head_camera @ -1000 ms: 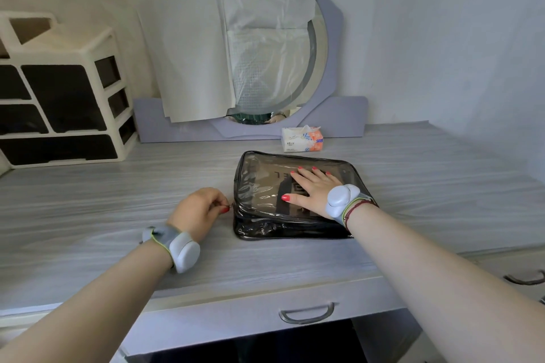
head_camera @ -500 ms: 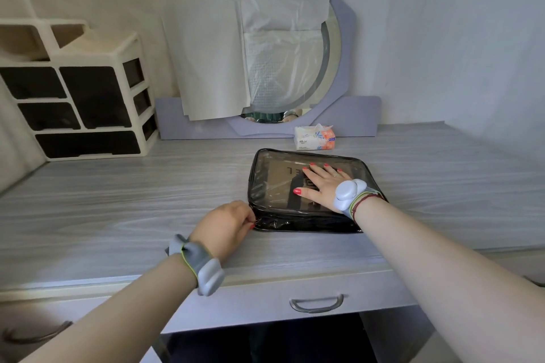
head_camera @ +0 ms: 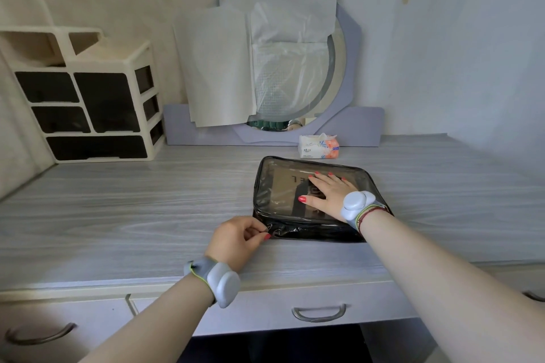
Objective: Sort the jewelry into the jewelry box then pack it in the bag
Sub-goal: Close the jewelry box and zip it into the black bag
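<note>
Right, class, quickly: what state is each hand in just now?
Left hand: closed, pinching the zip pull at the bag's near-left corner.
Right hand: open, pressing flat on the bag's clear top.

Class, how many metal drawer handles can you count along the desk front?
3: left handle in the bottom-left corner, centre handle bottom middle, right handle cut off at the right edge. More may lie off-frame.

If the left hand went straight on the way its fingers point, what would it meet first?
The bag: the left hand pinches what looks like its zipper pull at the near left corner, pointing into it.
</note>
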`<state>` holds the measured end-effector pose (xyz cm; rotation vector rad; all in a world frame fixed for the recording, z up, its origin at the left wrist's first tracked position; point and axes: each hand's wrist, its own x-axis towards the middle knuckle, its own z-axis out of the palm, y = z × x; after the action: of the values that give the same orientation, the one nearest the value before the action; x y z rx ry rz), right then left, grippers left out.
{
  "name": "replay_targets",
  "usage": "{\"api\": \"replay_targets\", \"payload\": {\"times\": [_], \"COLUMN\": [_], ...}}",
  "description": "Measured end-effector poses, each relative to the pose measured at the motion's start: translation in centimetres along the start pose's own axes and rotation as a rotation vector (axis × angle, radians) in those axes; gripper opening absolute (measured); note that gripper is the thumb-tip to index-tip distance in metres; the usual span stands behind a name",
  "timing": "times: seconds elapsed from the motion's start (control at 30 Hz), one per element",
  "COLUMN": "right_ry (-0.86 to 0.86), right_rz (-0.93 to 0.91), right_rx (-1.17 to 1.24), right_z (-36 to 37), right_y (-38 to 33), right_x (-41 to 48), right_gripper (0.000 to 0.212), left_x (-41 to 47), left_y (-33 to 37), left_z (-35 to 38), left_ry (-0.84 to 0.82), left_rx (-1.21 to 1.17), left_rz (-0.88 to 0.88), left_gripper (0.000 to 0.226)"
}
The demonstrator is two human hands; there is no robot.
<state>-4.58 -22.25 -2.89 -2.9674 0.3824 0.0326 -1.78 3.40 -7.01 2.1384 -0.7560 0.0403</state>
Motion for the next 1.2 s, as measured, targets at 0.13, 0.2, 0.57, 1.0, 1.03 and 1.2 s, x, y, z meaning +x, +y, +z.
{"api": "replay_targets", "payload": {"times": [0.13, 0.2, 0.57, 1.0, 1.03, 1.2], "right_ry": [0.174, 0.283, 0.212, -0.127, -0.130, -0.176], "right_rz": [0.038, 0.103, 0.033, -0.009, -0.008, 0.007], "right_rx": [0.483, 0.672, 0.144, -0.002, -0.002, -0.020], "right_z": [-0.5, -1.2, -1.2, 0.0, 0.0, -0.4], "right_y": [0.1, 0.0, 3.0, 3.9, 3.9, 3.7], "right_x": [-1.2, -1.8, -2.7, -2.4, -2.4, -2.4], "right_gripper": [0.061, 0.045, 0.050, 0.070, 0.070, 0.071], "left_x": [0.3, 0.3, 0.2, -0.1, 0.0, 0.3], "left_y": [-0.7, -0.9, -1.1, 1.2, 1.6, 4.0], "left_z": [-0.3, -0.4, -0.1, 2.9, 3.4, 6.6], "left_ry": [-0.031, -0.020, -0.021, 0.131, 0.134, 0.086], "left_rx": [-0.165, -0.244, -0.102, 0.285, 0.306, 0.324], "left_rz": [-0.085, -0.126, -0.081, 0.303, 0.329, 0.389], "left_gripper": [0.014, 0.013, 0.015, 0.006, 0.009, 0.002]}}
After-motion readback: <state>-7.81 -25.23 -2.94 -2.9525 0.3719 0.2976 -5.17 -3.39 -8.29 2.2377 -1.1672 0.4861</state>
